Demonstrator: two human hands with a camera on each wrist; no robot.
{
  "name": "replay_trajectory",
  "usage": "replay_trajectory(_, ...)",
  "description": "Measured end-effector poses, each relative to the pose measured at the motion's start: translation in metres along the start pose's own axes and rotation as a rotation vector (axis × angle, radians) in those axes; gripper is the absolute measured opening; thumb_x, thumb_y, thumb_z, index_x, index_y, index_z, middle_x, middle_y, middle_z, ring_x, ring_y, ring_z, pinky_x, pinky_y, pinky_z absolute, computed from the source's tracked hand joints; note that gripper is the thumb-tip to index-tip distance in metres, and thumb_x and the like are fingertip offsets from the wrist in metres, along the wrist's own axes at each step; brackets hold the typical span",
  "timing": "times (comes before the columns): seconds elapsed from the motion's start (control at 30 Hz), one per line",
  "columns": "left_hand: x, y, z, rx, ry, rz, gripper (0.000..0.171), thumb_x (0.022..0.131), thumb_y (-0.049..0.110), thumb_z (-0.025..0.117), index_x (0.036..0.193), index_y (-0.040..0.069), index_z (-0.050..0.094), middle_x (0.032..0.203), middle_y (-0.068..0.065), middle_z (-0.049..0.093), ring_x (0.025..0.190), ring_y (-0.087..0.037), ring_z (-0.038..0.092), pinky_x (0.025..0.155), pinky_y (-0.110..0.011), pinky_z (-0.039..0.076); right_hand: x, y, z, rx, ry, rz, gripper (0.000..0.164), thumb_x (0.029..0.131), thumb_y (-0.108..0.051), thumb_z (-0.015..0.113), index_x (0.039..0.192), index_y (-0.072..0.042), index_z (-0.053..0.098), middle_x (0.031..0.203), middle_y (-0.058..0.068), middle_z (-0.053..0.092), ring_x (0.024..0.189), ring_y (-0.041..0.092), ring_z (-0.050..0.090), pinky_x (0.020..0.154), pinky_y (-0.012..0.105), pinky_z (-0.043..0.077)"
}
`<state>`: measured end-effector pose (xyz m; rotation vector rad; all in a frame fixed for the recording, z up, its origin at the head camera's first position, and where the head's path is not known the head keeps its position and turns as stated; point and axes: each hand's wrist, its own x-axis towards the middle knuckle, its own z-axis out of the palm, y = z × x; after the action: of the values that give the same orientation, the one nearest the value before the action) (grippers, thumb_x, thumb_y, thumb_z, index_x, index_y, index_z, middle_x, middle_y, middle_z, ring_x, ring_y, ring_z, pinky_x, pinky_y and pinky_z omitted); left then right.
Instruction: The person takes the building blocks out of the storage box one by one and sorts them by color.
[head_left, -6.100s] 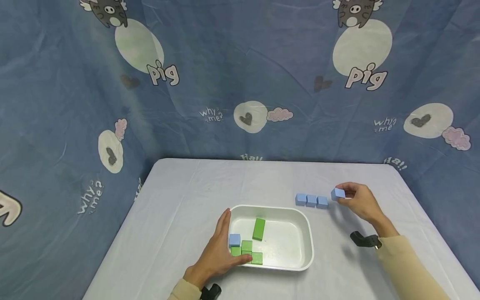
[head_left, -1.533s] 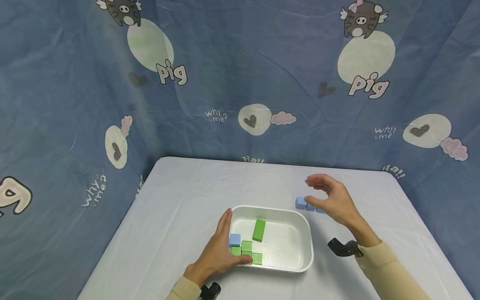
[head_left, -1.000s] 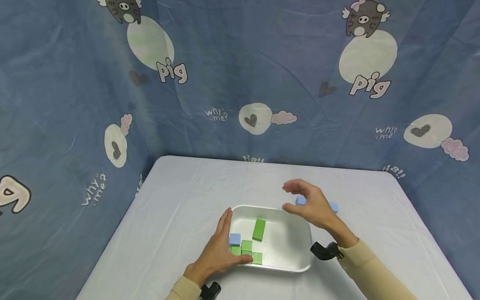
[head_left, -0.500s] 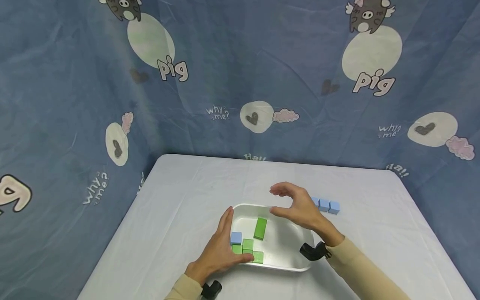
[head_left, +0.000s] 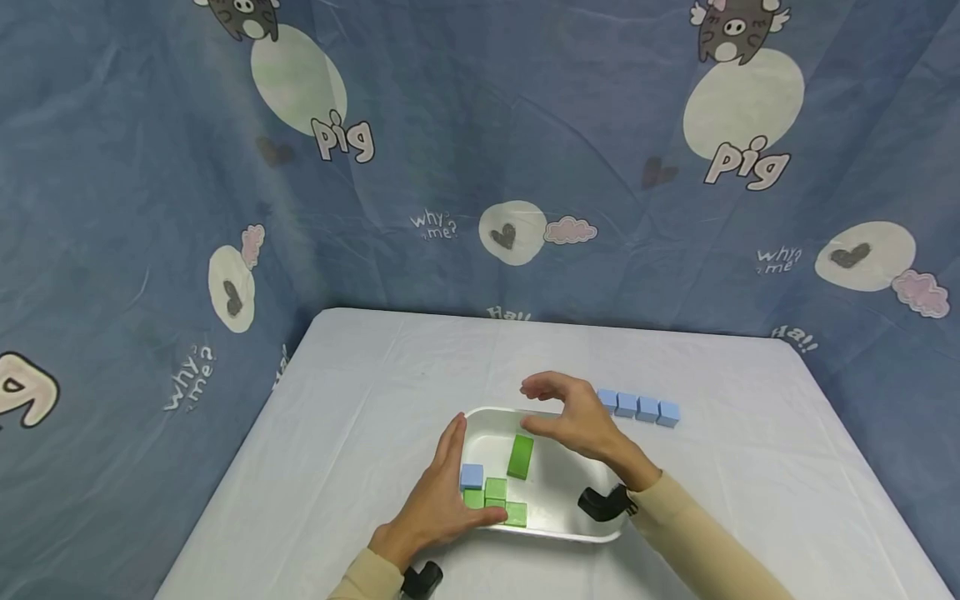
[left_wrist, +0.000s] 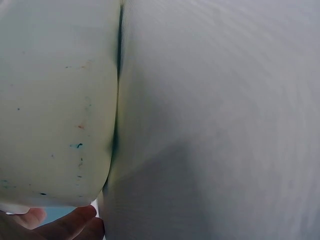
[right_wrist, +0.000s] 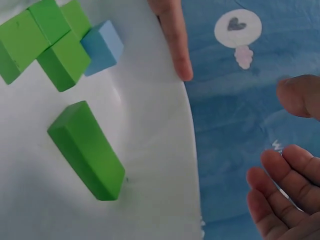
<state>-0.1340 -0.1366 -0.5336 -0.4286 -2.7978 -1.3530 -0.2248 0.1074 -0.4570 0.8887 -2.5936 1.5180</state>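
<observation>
The left hand (head_left: 435,504) is resting straight-fingered against the tray (head_left: 555,533), apparently steadying it; the right hand (head_left: 581,421), thumb and fingers apart, is hovering empty over its far side.

The blue cloth (head_left: 420,100) reads "pig" (head_left: 342,137), "why me?" (head_left: 432,225) and "Ha!!" (head_left: 509,314).

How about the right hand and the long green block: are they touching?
Apart: the right wrist view shows the tray's rim between the right hand and the long green block.
</observation>
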Motion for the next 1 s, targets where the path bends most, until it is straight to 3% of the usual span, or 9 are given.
replay_trajectory(0.27, 0.000, 0.001, -0.002, 0.007, -0.010, -0.006, 0.140, 0.067, 0.061, 0.089, 0.164, 0.008, 0.005, 0.170, -0.008, 0.008, 0.137, -0.030, 0.044, 0.105, -0.053, 0.044, 0.006, 0.005, 0.013, -0.005, -0.016, -0.025, 0.042, 0.082, -0.016, 0.083, 0.120, -0.004, 0.071, 0.113, 0.003, 0.072, 0.106, 0.033, 0.066, 0.095, 0.056, 0.051)
replay_trajectory(0.6, -0.001, -0.001, -0.002, 0.023, -0.012, -0.005, 0.137, 0.069, 0.064, 0.086, 0.164, 0.007, 0.005, 0.170, -0.007, 0.008, 0.135, -0.030, 0.046, 0.103, -0.052, 0.046, 0.009, 0.004, 0.030, 0.015, -0.055, -0.038, 0.040, 0.082, -0.012, 0.083, 0.119, -0.002, 0.070, 0.111, 0.014, 0.072, 0.103, 0.030, 0.068, 0.094, 0.046, 0.053)
replay_trajectory(1.0, -0.001, 0.000, -0.002, 0.027, -0.034, -0.016, 0.134, 0.072, 0.064, 0.084, 0.165, 0.009, 0.004, 0.170, -0.006, 0.005, 0.137, -0.033, 0.044, 0.102, -0.055, 0.046, 0.007, 0.006, 0.046, 0.047, -0.132, -0.017, 0.043, 0.083, -0.014, 0.083, 0.119, 0.002, 0.069, 0.110, 0.017, 0.072, 0.103, 0.038, 0.067, 0.094, 0.054, 0.051)
